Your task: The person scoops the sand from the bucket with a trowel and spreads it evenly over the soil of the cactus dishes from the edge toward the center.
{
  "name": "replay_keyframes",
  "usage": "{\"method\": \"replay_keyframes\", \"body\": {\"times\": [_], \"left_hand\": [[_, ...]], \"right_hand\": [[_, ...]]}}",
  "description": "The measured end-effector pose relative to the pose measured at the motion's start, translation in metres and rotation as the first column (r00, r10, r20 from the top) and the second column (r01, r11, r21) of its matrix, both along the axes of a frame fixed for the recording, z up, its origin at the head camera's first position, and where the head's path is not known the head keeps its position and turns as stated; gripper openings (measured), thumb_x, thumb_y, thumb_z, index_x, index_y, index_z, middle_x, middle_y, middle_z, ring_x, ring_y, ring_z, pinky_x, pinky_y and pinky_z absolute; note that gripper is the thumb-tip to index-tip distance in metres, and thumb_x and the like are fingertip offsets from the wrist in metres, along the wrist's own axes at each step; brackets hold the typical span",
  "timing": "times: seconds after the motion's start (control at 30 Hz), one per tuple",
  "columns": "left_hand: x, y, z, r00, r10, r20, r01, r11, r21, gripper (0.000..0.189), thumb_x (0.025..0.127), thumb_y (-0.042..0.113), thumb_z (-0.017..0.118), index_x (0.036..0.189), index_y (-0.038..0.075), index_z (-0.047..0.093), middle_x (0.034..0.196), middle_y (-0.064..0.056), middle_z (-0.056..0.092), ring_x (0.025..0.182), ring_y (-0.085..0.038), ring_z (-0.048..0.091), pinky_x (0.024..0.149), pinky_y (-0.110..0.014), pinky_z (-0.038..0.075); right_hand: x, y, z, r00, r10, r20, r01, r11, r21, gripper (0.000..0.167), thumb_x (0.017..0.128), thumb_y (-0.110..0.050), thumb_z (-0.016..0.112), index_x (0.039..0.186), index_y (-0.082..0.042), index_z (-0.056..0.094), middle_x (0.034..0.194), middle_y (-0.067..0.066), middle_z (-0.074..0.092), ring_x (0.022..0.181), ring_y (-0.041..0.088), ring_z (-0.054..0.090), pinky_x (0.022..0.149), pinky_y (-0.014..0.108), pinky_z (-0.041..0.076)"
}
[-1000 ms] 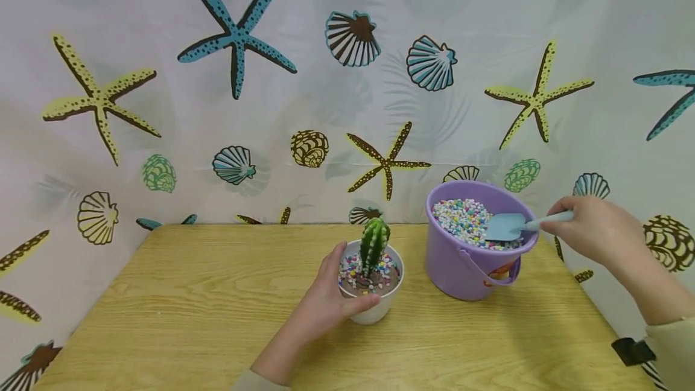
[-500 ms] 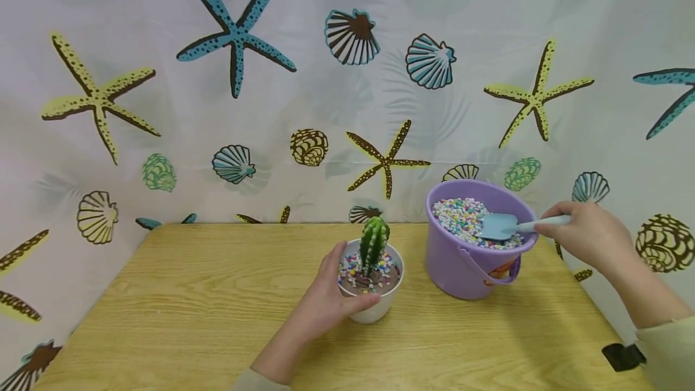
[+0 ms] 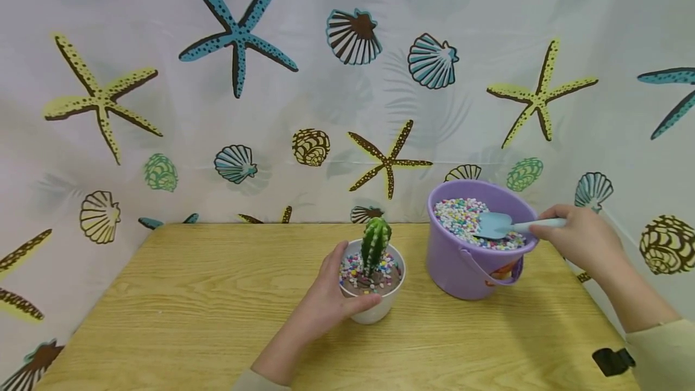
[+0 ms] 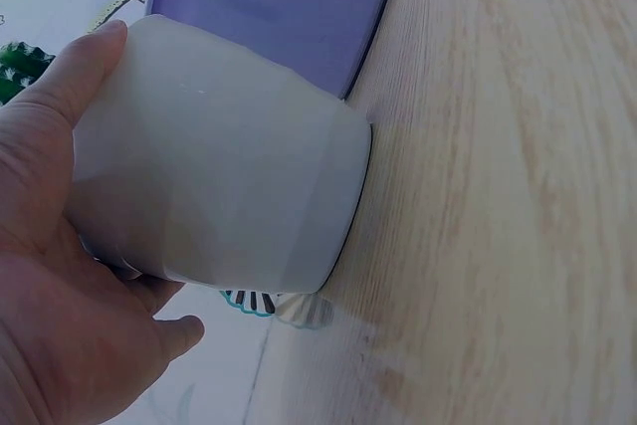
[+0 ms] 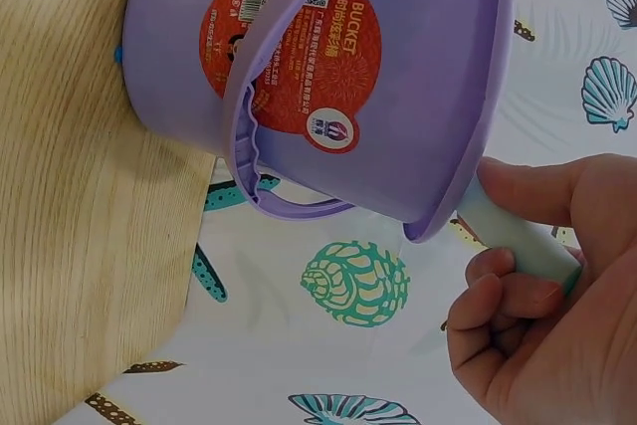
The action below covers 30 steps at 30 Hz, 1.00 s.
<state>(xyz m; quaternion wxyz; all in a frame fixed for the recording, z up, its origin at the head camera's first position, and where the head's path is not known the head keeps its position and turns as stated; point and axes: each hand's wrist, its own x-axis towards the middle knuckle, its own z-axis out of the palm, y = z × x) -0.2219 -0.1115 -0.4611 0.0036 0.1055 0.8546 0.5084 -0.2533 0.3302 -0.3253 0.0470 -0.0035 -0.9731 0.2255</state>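
Observation:
A white plant pot [image 3: 373, 311] stands on the wooden table [image 3: 217, 294] with a green cactus [image 3: 374, 245] upright in it. Brown soil and scattered colourful pebbles surround the stem. My left hand [image 3: 327, 300] holds the pot from the left, thumb in front and fingers behind. To the right is a purple bucket [image 3: 456, 270] partly filled with colourful pebbles [image 3: 458, 216]. My right hand [image 3: 583, 240] grips the handle of a light blue shovel [image 3: 494, 225] over the bucket's right rim. Its blade lies at the pebbles; the right wrist view shows only the handle [image 5: 513, 236].
A pale curtain [image 3: 304, 95] printed with starfish and shells hangs behind and beside the table. The bucket's carrying handle [image 5: 289, 57] hangs down its outer side, by a red label [image 5: 348, 57].
My right hand has moved slightly left and down, and the shovel blade has slid left across the pebbles in the bucket. The left hand and the pot stay put.

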Motion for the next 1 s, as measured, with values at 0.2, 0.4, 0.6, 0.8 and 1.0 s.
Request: {"method": "replay_keyframes", "body": {"times": [0.2,0.4,0.6,0.8,1.0], "left_hand": [[-0.001,0.0,0.0,1.0,0.001,-0.001,-0.001,1.0,-0.001,0.126,0.085,0.05,0.097,0.177,0.014,0.018,0.175,-0.024,0.028,0.153,-0.05,0.042,0.121,-0.07,0.038],[0.0,0.001,0.001,1.0,0.004,0.01,-0.004,1.0,-0.01,0.127,0.085,0.051,0.096,0.177,0.015,0.017,0.175,-0.024,0.027,0.153,-0.051,0.042,0.121,-0.07,0.038],[0.0,0.001,0.001,1.0,0.001,0.002,-0.001,1.0,-0.008,0.127,0.085,0.051,0.097,0.177,0.014,0.017,0.175,-0.025,0.027,0.153,-0.051,0.041,0.121,-0.071,0.037],[0.001,0.001,0.0,1.0,0.002,0.001,-0.002,1.0,-0.004,0.127,0.085,0.051,0.097,0.177,0.015,0.017,0.176,-0.024,0.027,0.153,-0.052,0.041,0.121,-0.071,0.037],[0.002,0.0,0.001,1.0,0.004,0.001,-0.004,1.0,-0.003,0.127,0.085,0.051,0.097,0.177,0.016,0.018,0.176,-0.023,0.027,0.153,-0.05,0.041,0.121,-0.071,0.037]], "right_hand": [[-0.002,0.0,-0.002,1.0,-0.004,-0.013,0.004,1.0,-0.018,0.052,0.106,-0.048,0.072,0.128,-0.001,0.073,0.104,0.016,0.072,0.087,0.032,0.057,0.067,0.038,0.041],[-0.002,0.002,-0.006,1.0,-0.013,-0.025,0.012,0.999,-0.04,0.052,0.106,-0.048,0.073,0.129,-0.001,0.073,0.112,0.021,0.073,0.089,0.033,0.057,0.067,0.039,0.041],[-0.005,-0.003,-0.014,1.0,-0.003,-0.015,0.001,0.992,-0.126,0.052,0.106,-0.046,0.073,0.127,0.001,0.074,0.115,0.021,0.075,0.096,0.035,0.06,0.071,0.04,0.043],[-0.007,-0.009,-0.02,1.0,-0.015,-0.022,0.011,0.985,-0.174,0.049,0.107,-0.044,0.073,0.125,0.001,0.076,0.112,0.017,0.076,0.096,0.033,0.059,0.072,0.039,0.043],[-0.007,-0.013,-0.022,0.999,-0.032,-0.014,0.029,0.978,-0.208,0.047,0.108,-0.043,0.072,0.124,0.001,0.075,0.105,0.013,0.075,0.087,0.028,0.054,0.067,0.038,0.041]]}}
